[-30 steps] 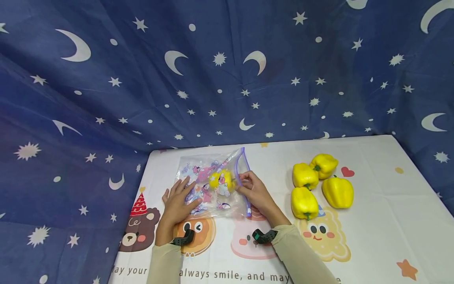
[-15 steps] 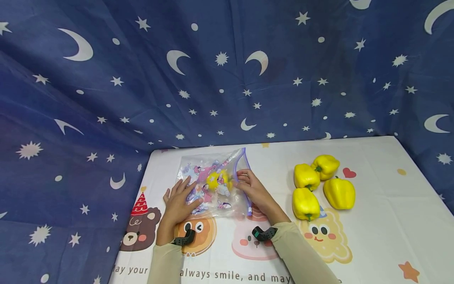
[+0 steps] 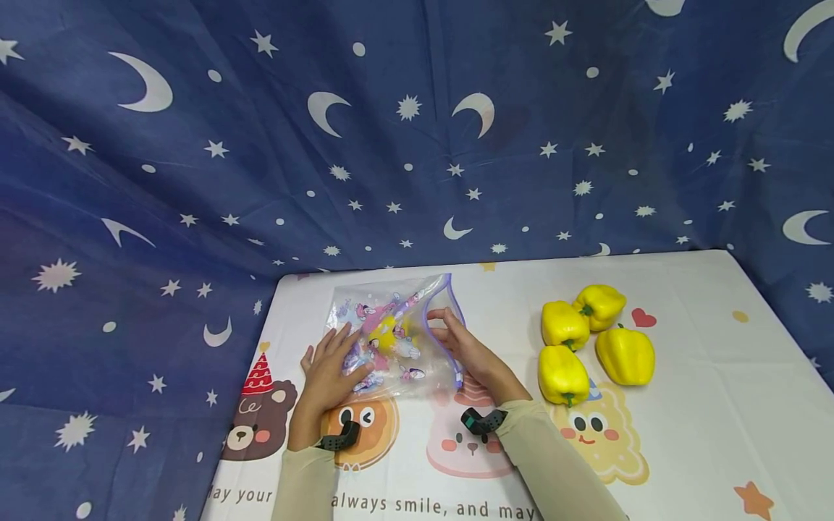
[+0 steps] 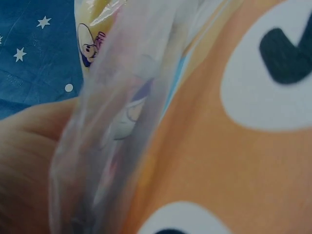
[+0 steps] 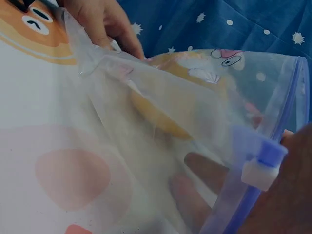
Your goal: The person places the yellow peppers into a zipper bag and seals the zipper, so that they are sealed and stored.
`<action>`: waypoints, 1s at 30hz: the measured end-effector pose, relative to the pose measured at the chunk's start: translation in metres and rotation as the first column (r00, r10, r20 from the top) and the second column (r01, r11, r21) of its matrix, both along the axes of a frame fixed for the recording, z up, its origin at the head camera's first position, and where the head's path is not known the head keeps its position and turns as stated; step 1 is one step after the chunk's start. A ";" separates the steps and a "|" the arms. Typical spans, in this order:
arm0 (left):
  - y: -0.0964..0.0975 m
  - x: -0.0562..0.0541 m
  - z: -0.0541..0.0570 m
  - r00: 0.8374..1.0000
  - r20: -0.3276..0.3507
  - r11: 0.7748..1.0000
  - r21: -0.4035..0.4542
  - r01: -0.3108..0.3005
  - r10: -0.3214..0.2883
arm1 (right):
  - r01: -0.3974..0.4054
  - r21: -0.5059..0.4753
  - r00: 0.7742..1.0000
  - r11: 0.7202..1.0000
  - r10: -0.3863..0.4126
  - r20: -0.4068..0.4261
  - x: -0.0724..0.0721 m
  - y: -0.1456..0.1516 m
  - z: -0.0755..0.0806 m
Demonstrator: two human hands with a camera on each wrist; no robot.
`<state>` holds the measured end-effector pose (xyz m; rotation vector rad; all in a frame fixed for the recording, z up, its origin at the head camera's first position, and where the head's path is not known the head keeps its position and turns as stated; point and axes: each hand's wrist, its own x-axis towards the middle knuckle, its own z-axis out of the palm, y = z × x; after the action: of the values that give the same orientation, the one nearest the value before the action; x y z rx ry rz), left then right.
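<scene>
A clear zip bag [image 3: 423, 383] with purple cartoon prints lies flat, its purple-edged mouth facing right. Inside it sits a yellow bell pepper [image 3: 384, 336], seen through the plastic. My left hand [image 3: 328, 373] rests with spread fingers on the bag's left part; in the left wrist view the bag's film [image 4: 117, 112] stands beside the thumb. At the mouth is my right hand [image 3: 465, 351], its fingertips inside the bag. The right wrist view shows those fingers [image 5: 190, 200] apart from the pepper [image 5: 158, 114], with a white slider [image 5: 261, 174] close by.
Several yellow bell peppers [image 3: 563, 375] lie in a group to the right of the bag. A white tablecloth [image 3: 710, 376] with cartoon prints covers the table. Behind and at the left hangs a dark blue curtain [image 3: 391, 65] with moons and stars.
The pepper in the bag has shifted left, deeper inside. My right fingers were at it and are now apart from it, and the bag's mouth has spread wider. The left hand stays put.
</scene>
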<state>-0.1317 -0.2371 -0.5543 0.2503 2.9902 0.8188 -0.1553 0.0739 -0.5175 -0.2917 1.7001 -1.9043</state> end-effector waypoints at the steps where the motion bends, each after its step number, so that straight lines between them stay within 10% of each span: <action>1: -0.001 0.000 -0.001 1.000 -0.003 1.000 0.012 -0.002 0.002 | -0.015 0.011 1.000 1.000 0.015 -0.001 0.000 0.000 0.000; 12: -0.006 0.001 -0.006 0.999 -0.051 0.988 0.157 -0.004 0.012 | -0.088 -0.103 0.993 0.991 0.095 0.064 0.000 -0.007 -0.008; 21: -0.006 0.001 -0.005 0.998 -0.053 0.977 0.211 -0.015 0.027 | 0.079 -0.158 0.994 0.984 -0.066 0.084 -0.003 -0.005 -0.009; 30: -0.006 0.001 -0.005 0.999 -0.048 0.977 0.211 -0.012 0.022 | -0.043 -0.228 0.983 0.973 0.082 0.167 -0.003 -0.011 -0.002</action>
<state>-0.1312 -0.2430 -0.5592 0.2546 2.9538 1.1507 -0.1582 0.0633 -0.5192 -0.2520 1.3496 -2.0131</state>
